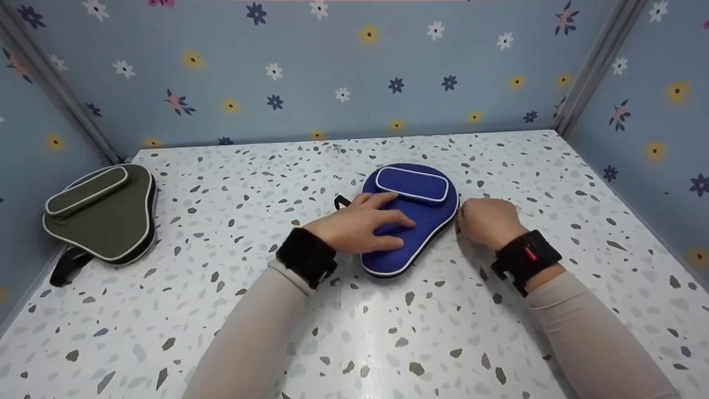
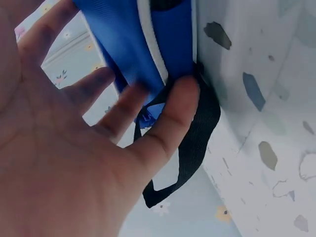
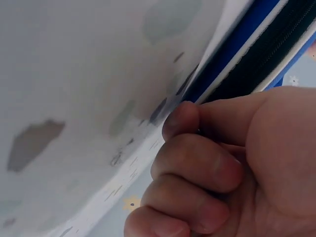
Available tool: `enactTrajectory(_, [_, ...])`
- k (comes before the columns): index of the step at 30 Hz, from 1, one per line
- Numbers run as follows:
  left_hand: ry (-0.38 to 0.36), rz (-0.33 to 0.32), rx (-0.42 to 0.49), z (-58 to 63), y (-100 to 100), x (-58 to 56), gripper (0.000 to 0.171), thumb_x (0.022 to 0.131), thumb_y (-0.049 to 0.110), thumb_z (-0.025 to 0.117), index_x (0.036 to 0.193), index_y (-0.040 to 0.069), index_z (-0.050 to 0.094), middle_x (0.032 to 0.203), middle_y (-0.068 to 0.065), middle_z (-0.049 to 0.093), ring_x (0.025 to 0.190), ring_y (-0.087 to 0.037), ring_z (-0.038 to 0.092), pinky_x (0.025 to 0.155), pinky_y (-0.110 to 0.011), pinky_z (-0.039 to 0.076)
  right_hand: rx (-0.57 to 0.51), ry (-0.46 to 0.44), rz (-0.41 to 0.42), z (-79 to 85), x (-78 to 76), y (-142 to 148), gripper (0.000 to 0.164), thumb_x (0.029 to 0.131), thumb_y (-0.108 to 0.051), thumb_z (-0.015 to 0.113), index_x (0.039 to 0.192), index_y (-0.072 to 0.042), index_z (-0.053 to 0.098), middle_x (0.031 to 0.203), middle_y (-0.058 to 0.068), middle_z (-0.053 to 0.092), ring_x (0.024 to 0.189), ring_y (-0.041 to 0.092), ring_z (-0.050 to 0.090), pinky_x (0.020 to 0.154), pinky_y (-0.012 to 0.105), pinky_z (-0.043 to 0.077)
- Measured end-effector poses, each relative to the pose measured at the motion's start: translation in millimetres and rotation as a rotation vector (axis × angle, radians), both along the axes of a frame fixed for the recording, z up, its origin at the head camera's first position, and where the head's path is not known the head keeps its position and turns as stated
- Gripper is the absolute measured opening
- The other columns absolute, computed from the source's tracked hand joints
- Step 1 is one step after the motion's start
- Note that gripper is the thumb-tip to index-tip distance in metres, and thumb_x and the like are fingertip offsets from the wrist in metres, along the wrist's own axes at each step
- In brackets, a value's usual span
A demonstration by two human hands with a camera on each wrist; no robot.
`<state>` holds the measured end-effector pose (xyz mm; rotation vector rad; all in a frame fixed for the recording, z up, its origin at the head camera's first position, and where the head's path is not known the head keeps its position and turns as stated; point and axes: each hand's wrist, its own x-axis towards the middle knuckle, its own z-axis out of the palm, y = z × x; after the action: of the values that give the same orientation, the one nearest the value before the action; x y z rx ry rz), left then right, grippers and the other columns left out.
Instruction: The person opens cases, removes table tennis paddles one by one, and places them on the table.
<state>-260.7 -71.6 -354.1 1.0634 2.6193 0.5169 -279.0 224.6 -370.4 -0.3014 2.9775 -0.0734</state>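
A blue paddle-shaped zip case (image 1: 425,217) with white piping and a raised pocket lies flat on the speckled table. My left hand (image 1: 363,224) rests on its left side with the fingers spread over the top. In the left wrist view a black strap loop (image 2: 197,133) hangs by the thumb. At the case's right edge is my right hand (image 1: 490,221), fingers curled. The right wrist view shows its thumb and forefinger pinched together beside the dark zipper (image 3: 276,54); the zipper pull between them is hidden.
An olive green case (image 1: 119,221) of the same shape, with a black strap (image 1: 71,266), lies at the table's left edge. Flower-patterned panels (image 1: 310,66) enclose the back and sides of the white speckled table (image 1: 249,188).
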Motion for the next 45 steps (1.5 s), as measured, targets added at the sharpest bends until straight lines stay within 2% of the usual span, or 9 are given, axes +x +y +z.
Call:
enactTrajectory(3, [-0.012,0.008,-0.010,0.2,2,0.5,0.048,0.112,0.050,0.062,0.159,0.038,0.060,0.184,-0.009,0.018,0.168,-0.041,0.009,0.131,-0.063,0.020,0.010,0.023,0.010,0.4,0.5,0,0.043,0.110,-0.020,0.047,0.071,-0.008,0.062,0.076,0.014,0.064,0.069,0.033,0.062,0.062,0.051,0.055])
enactTrajectory(10, [-0.058,0.022,-0.031,4.2,2,1.5,0.051,0.113,0.051,0.060,0.162,0.037,0.058,0.183,-0.008,0.019,0.168,-0.042,0.009,0.132,-0.064,0.017,0.023,0.036,0.040,2.4,4.4,-1,0.041,0.110,-0.019,0.048,0.072,-0.008,0.062,0.075,0.013,0.064,0.068,0.032,0.061,0.062,0.053,0.056])
enactTrajectory(16, [-0.055,0.018,-0.026,6.2,4,1.4,0.051,0.113,0.051,0.061,0.161,0.036,0.058,0.183,-0.009,0.020,0.168,-0.043,0.010,0.132,-0.064,0.017,0.026,0.041,0.065,4.6,10.4,-4,0.040,0.109,-0.020,0.051,0.073,-0.009,0.062,0.074,0.011,0.064,0.067,0.031,0.061,0.061,0.051,0.055])
enactTrajectory(24, [-0.051,0.023,-0.028,2.8,4,0.7,0.051,0.112,0.053,0.061,0.161,0.037,0.058,0.183,-0.008,0.020,0.168,-0.044,0.010,0.131,-0.065,0.017,0.012,0.079,0.098,4.1,20.0,-11,0.037,0.110,-0.021,0.050,0.079,-0.007,0.066,0.074,0.011,0.065,0.068,0.032,0.064,0.065,0.056,0.058])
enactTrajectory(27, [-0.049,0.023,-0.027,3.6,4,1.4,0.051,0.112,0.053,0.061,0.161,0.037,0.058,0.183,-0.009,0.021,0.168,-0.044,0.010,0.131,-0.065,0.017,-0.015,0.083,0.111,4.3,23.5,-15,0.034,0.110,-0.021,0.050,0.088,-0.005,0.070,0.080,0.013,0.069,0.071,0.034,0.066,0.069,0.058,0.059])
enactTrajectory(32, [-0.047,0.023,-0.025,3.6,3,1.7,0.051,0.113,0.051,0.061,0.161,0.036,0.058,0.183,-0.009,0.021,0.168,-0.044,0.010,0.131,-0.065,0.018,-0.060,0.102,0.143,4.5,30.4,-21,0.032,0.110,-0.021,0.051,0.115,0.000,0.074,0.092,0.020,0.076,0.080,0.041,0.072,0.074,0.061,0.059])
enactTrajectory(34, [-0.049,0.022,-0.026,3.3,3,1.5,0.051,0.113,0.051,0.061,0.161,0.036,0.058,0.183,-0.009,0.021,0.168,-0.044,0.010,0.131,-0.065,0.018,-0.054,0.107,0.149,4.4,32.9,-23,0.031,0.109,-0.021,0.052,0.112,0.001,0.074,0.090,0.020,0.076,0.080,0.041,0.073,0.074,0.060,0.059])
enactTrajectory(40, [-0.056,0.025,-0.023,4.2,3,1.8,0.051,0.113,0.050,0.061,0.161,0.035,0.059,0.183,-0.009,0.022,0.168,-0.044,0.011,0.132,-0.063,0.019,-0.013,0.104,0.169,4.7,38.2,-29,0.031,0.107,-0.019,0.053,0.083,-0.005,0.068,0.076,0.013,0.068,0.069,0.035,0.067,0.068,0.057,0.058])
enactTrajectory(45, [-0.057,0.022,-0.016,4.4,3,2.3,0.050,0.113,0.049,0.061,0.161,0.035,0.059,0.182,-0.010,0.023,0.168,-0.044,0.011,0.132,-0.063,0.018,-0.008,0.107,0.177,5.2,41.5,-32,0.032,0.107,-0.019,0.054,0.079,-0.007,0.066,0.077,0.014,0.068,0.069,0.036,0.067,0.068,0.059,0.058])
